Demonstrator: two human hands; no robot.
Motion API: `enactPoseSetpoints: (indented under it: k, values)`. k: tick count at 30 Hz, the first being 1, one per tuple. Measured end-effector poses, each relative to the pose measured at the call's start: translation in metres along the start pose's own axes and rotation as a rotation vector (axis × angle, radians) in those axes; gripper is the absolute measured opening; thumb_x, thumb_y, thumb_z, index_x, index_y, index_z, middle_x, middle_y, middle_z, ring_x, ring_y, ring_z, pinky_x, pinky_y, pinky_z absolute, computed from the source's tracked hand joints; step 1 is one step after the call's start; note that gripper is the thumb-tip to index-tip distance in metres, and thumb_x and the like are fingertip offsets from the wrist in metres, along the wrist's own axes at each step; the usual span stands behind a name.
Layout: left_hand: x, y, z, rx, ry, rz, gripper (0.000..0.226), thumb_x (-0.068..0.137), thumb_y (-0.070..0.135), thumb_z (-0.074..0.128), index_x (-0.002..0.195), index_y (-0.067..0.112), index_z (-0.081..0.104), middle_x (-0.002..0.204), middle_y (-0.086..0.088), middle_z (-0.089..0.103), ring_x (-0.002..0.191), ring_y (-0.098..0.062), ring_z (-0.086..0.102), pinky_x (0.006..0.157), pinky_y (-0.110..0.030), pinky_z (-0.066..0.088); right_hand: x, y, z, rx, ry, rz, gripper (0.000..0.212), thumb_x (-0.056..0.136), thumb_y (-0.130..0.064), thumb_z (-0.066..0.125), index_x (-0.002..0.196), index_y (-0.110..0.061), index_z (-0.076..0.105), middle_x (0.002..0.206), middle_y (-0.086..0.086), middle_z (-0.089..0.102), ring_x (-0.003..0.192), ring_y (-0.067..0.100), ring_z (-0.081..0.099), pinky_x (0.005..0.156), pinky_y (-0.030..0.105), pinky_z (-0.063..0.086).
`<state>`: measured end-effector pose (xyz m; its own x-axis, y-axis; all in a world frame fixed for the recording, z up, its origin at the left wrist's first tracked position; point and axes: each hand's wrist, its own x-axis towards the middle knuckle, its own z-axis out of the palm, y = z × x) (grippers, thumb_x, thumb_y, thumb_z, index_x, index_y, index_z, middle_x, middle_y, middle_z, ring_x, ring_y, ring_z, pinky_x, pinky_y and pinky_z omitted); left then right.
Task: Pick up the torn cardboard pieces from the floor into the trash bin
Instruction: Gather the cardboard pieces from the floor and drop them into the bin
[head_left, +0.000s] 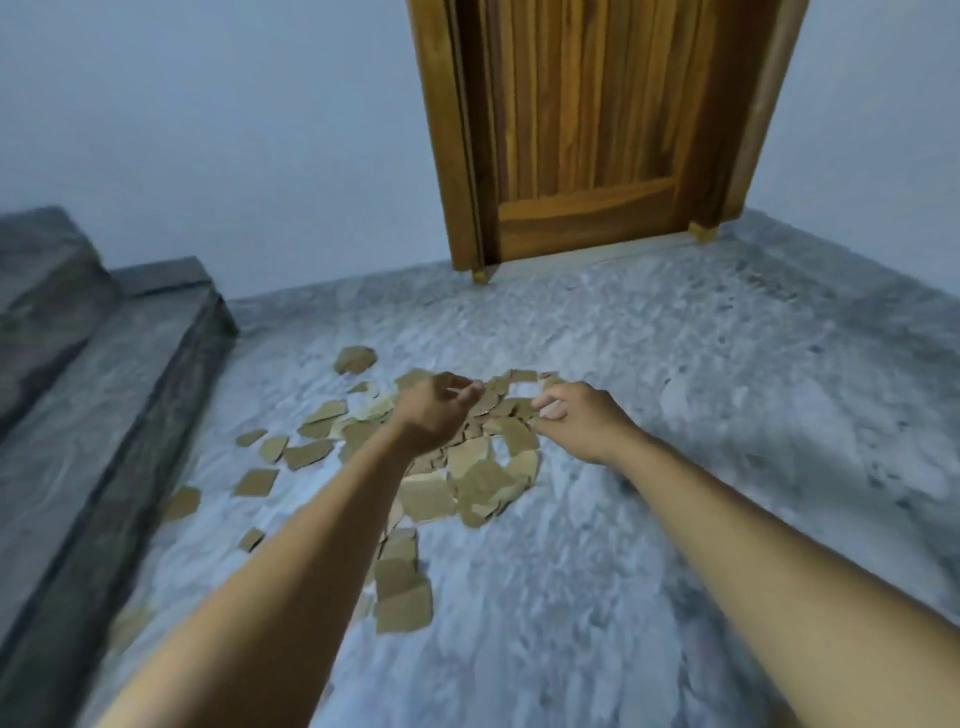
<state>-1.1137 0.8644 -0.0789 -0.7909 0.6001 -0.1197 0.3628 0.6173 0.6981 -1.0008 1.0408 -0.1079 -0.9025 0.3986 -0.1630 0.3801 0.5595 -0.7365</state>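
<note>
Torn cardboard pieces (470, 483), tan and ragged-edged, lie flat on the mottled grey floor (649, 415), overlapping in a thick heap at the centre, with loose scraps scattered left toward the step and one stray piece (355, 359) set apart at the far edge

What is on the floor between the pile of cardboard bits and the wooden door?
Nothing. In the head view, the floor between the cardboard pieces and the wooden door is bare grey stone.
</note>
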Motion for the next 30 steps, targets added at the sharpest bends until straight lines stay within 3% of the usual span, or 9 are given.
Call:
enactPoseSetpoints:
  k: [4,7,12,15,17,20,24,27,30]
  values:
    - [-0.029,-0.078,-0.045,-0.037,0.005,-0.098,0.041,0.099,0.042,0.052,0.126,0.012,0.062,0.128,-0.009,0.065,0.113,-0.022,0.061,0.098,-0.034,0.048,0.012,-0.045,0.069,-0.019,-0.097,-0.014,0.026,0.092,-0.034,0.067,0.117,-0.026,0.068,0.101,-0.005,0.063,0.099,0.015,0.063,0.081,0.026,0.047]
    - [-0.043,-0.137,-0.08,-0.056,0.034,-0.141,0.046,0.099,0.045,0.052,0.13,0.012,0.06,0.13,-0.007,0.064,0.104,-0.018,0.06,0.09,-0.03,0.047,0.019,-0.075,0.127,-0.047,-0.134,-0.019,0.018,0.088,-0.033,0.069,0.106,-0.032,0.067,0.097,-0.007,0.069,0.1,0.015,0.065,0.083,0.026,0.048]
    - [-0.068,-0.219,-0.124,-0.062,0.032,-0.196,0.041,0.098,0.044,0.053,0.125,0.015,0.062,0.129,-0.007,0.064,0.11,-0.021,0.061,0.089,-0.031,0.05,0.022,-0.109,0.213,-0.064,-0.203,-0.008,0.025,0.087,-0.029,0.069,0.112,-0.028,0.07,0.1,-0.003,0.066,0.093,0.015,0.064,0.065,0.02,0.044]
    - [-0.086,-0.263,-0.142,-0.061,-0.003,-0.278,0.046,0.097,0.047,0.053,0.129,0.015,0.06,0.126,-0.006,0.064,0.098,-0.02,0.062,0.067,-0.024,0.048,0.019,-0.123,0.259,-0.088,-0.301,0.02,0.027,0.086,-0.027,0.073,0.113,-0.025,0.068,0.108,0.0,0.067,0.092,0.017,0.066,0.068,0.022,0.048]
    - [-0.096,-0.289,-0.147,-0.05,-0.014,-0.319,0.047,0.096,0.05,0.054,0.129,0.017,0.06,0.126,-0.007,0.066,0.099,-0.019,0.061,0.077,-0.029,0.048,0.017,-0.125,0.287,-0.112,-0.356,0.045,0.031,0.082,-0.027,0.077,0.111,-0.027,0.067,0.105,0.001,0.067,0.095,0.019,0.066,0.076,0.026,0.052]
    - [-0.107,-0.342,-0.145,0.005,-0.052,-0.418,0.052,0.091,0.055,0.059,0.131,0.021,0.059,0.132,-0.008,0.062,0.117,-0.024,0.058,0.095,-0.032,0.046,0.017,-0.121,0.339,-0.205,-0.499,0.059,0.05,0.076,-0.03,0.083,0.121,-0.028,0.062,0.107,0.002,0.062,0.102,0.021,0.062,0.082,0.027,0.049]
    - [-0.119,-0.42,-0.123,0.117,-0.144,-0.53,0.061,0.085,0.046,0.071,0.138,0.023,0.051,0.141,-0.01,0.053,0.119,-0.024,0.056,0.087,-0.026,0.04,0.019,-0.1,0.413,-0.448,-0.694,-0.064,0.089,0.071,-0.031,0.089,0.145,-0.029,0.04,0.133,0.006,0.056,0.119,0.026,0.056,0.096,0.034,0.049]
    - [-0.126,-0.48,-0.098,0.246,-0.233,-0.611,0.091,0.066,0.047,0.086,0.143,0.03,0.04,0.145,-0.012,0.039,0.123,-0.03,0.049,0.094,-0.035,0.046,0.016,-0.077,0.468,-0.729,-0.807,-0.241,0.108,0.067,-0.033,0.089,0.152,-0.034,0.023,0.148,0.004,0.036,0.131,0.034,0.044,0.096,0.044,0.048]
    - [-0.133,-0.52,-0.073,0.249,-0.234,-0.684,0.113,0.051,0.051,0.092,0.145,0.039,0.032,0.151,-0.01,0.022,0.133,-0.038,0.037,0.104,-0.046,0.044,0.014,-0.059,0.502,-0.923,-0.794,-0.419,0.118,0.065,-0.039,0.088,0.155,-0.037,0.011,0.159,0.001,0.016,0.142,0.036,0.025,0.102,0.049,0.039]
